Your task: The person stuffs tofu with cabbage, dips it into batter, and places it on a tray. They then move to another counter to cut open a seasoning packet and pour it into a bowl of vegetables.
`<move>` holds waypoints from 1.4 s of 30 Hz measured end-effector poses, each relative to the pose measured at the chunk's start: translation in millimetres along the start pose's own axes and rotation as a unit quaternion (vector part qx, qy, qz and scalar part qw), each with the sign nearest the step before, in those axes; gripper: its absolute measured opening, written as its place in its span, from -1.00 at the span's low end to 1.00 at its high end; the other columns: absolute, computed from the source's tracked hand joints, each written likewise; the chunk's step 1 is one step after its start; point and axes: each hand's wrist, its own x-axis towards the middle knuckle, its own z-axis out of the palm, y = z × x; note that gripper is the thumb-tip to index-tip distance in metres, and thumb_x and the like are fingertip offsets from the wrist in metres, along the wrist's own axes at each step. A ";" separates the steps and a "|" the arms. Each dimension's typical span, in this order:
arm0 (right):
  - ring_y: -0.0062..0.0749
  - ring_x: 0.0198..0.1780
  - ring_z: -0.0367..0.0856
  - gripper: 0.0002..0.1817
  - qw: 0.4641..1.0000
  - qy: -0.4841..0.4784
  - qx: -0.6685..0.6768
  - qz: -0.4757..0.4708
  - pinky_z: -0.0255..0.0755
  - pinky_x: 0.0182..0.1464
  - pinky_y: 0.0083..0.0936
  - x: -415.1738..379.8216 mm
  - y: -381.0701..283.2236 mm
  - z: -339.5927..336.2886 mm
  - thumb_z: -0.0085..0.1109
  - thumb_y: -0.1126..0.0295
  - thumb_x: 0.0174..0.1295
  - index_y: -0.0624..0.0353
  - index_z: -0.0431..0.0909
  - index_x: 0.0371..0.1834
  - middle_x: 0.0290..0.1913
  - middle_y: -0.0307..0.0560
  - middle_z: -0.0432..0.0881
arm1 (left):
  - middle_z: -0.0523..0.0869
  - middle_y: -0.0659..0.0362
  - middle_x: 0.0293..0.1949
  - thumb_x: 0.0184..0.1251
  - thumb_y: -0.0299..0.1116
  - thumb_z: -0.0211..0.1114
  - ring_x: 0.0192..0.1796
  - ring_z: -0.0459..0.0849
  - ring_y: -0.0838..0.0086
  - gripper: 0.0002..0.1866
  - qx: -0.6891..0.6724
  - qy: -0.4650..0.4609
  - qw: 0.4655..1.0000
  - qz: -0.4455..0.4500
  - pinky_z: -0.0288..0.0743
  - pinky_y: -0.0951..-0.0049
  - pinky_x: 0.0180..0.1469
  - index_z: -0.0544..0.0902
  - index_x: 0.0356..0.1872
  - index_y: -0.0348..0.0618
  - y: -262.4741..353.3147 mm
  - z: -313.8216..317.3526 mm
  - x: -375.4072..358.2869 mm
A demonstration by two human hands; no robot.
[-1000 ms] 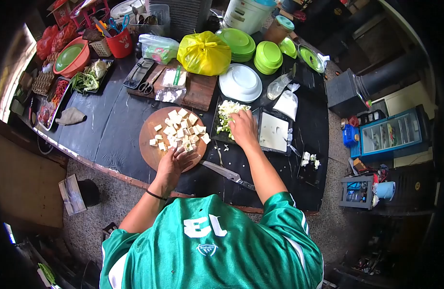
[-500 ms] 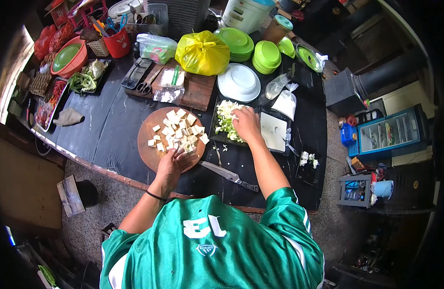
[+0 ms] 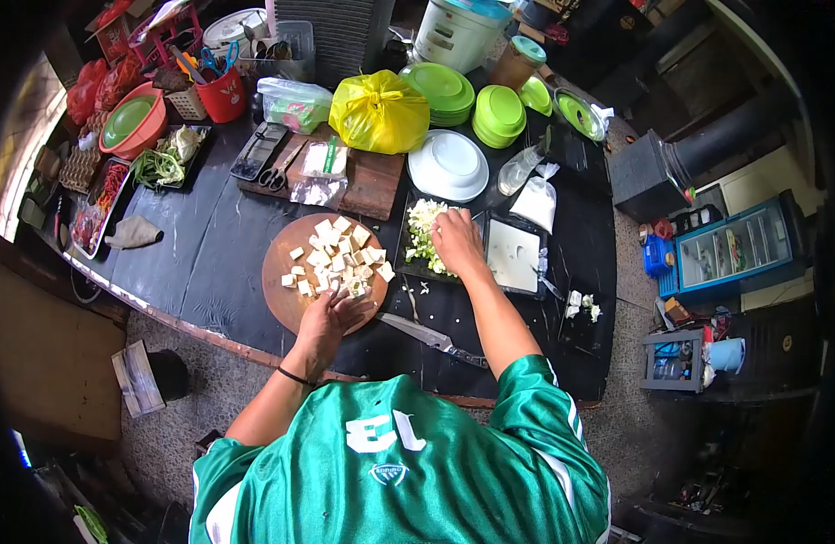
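Black-covered worktable (image 3: 209, 245) fills the middle of the frame, outdoor stall clutter around it. Far left: red tray (image 3: 98, 201) of chillies, folded rag (image 3: 132, 233) beside it, orange bowl (image 3: 132, 113) with green insert at upper left, tray of greens (image 3: 168, 154) next to that. Red tub (image 3: 224, 91) of utensils near top edge. Centre-left: scissors (image 3: 274, 172) on a wooden board (image 3: 367, 181), clear bags on the same board. Round wooden cutting board (image 3: 286, 286) left of centre carries tofu cubes (image 3: 340, 258) in a loose heap. Left hand (image 3: 331, 313) sits at the board's lower edge, fingers curled down against the nearest cubes (pinch or just contact: cannot tell). Knife (image 3: 431, 338) lies flat on the table between the forearms, untouched. Yellow bag (image 3: 379, 109) top centre, white bowl (image 3: 449, 165) below it, green plates (image 3: 440, 89) stacked behind. Right of centre: black tray (image 3: 408, 258) with chopped greens (image 3: 424, 227); right hand (image 3: 458, 240) palm-down on the pile, fingers bunched into it, grip hidden under the hand. Second black tray (image 3: 515, 256) with a white slab just right of it. Blue cabinet (image 3: 730, 249) on the floor at far right.
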 end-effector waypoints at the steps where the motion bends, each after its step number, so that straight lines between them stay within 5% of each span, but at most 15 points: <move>1: -0.04 0.17 0.54 -0.86 0.999 0.004 0.038 0.023 0.46 0.20 -0.05 1.3 2.0 0.1 0.31 0.31 0.32 0.06 0.63 -0.13 -0.04 -0.04 0.66 | 0.73 -0.13 0.30 0.77 -0.05 -0.12 0.33 0.71 0.02 -0.49 0.006 0.002 1.000 -0.001 0.42 0.10 0.53 0.36 0.40 -0.27 0.4 0.7 0.5; 5: 0.11 0.06 0.66 -0.84 0.977 0.022 0.152 0.150 0.51 0.13 -0.01 3.0 -5.3 -9.2 0.20 0.36 0.37 0.19 0.55 -0.11 -0.08 0.09 0.73 | 0.74 -0.14 0.29 0.76 -0.06 -0.12 0.33 0.72 0.02 -0.52 -0.002 0.000 1.000 0.002 0.41 0.09 0.55 0.38 0.35 -0.25 3.2 7.2 -2.1; 15: 0.15 0.07 0.68 -0.86 0.957 0.031 0.249 0.142 0.53 0.14 -0.07 1.1 1.0 -10.7 0.16 0.40 0.38 0.21 0.61 -0.11 -0.06 0.14 0.77 | 0.75 -0.14 0.26 0.75 -0.04 -0.08 0.31 0.73 0.02 -0.57 0.009 0.017 1.000 -0.009 0.44 0.06 0.52 0.43 0.24 -0.21 0.3 12.7 2.7; 26: -0.14 0.15 0.54 -0.93 0.999 -0.009 -0.042 -0.032 0.40 0.15 -0.13 -0.9 -23.3 -10.4 0.37 0.33 0.20 0.01 0.75 -0.30 -0.07 -0.15 0.62 | 0.73 -0.16 0.29 0.76 -0.07 -0.11 0.34 0.71 0.01 -0.54 0.007 -0.008 1.000 0.006 0.45 0.09 0.52 0.40 0.33 -0.26 -1.9 2.9 0.4; 30: -0.14 0.18 0.53 -0.93 0.997 -0.012 -0.066 -0.027 0.40 0.22 -0.08 4.1 -18.1 0.2 0.38 0.34 0.22 0.04 0.74 -0.28 -0.06 -0.10 0.62 | 0.73 -0.16 0.29 0.76 -0.07 -0.11 0.33 0.72 0.00 -0.53 -0.007 -0.004 1.000 0.007 0.45 0.07 0.53 0.39 0.34 -0.26 -0.4 3.8 -1.1; 36: -0.01 0.01 0.69 -0.86 0.982 0.030 0.150 0.108 0.51 0.12 -0.11 5.0 -17.9 -13.3 0.29 0.35 0.38 0.17 0.62 -0.14 -0.14 0.00 0.74 | 0.74 -0.14 0.29 0.75 -0.06 -0.09 0.32 0.73 0.01 -0.57 -0.003 0.001 1.000 0.005 0.46 0.12 0.51 0.45 0.27 -0.20 -1.4 2.6 2.6; 39: -0.06 -0.15 0.79 -0.85 0.933 0.016 0.305 0.191 0.59 0.00 -0.24 -1.2 -16.5 -17.4 0.27 0.38 0.43 0.23 0.59 -0.11 -0.22 0.02 0.80 | 0.75 -0.13 0.27 0.75 -0.06 -0.09 0.32 0.73 0.02 -0.60 0.002 0.006 1.000 -0.004 0.45 0.14 0.51 0.48 0.20 -0.17 -2.4 6.5 8.0; 42: -0.38 -0.17 0.79 -0.82 0.892 0.034 0.413 0.179 0.56 -0.08 -0.41 -12.6 -15.9 -20.2 0.33 0.36 0.41 0.24 0.64 -0.09 -0.23 -0.07 0.80 | 0.75 -0.13 0.28 0.74 -0.06 -0.08 0.33 0.73 0.03 -0.61 0.013 0.012 1.000 -0.023 0.43 0.15 0.52 0.50 0.18 -0.17 -1.5 17.3 8.3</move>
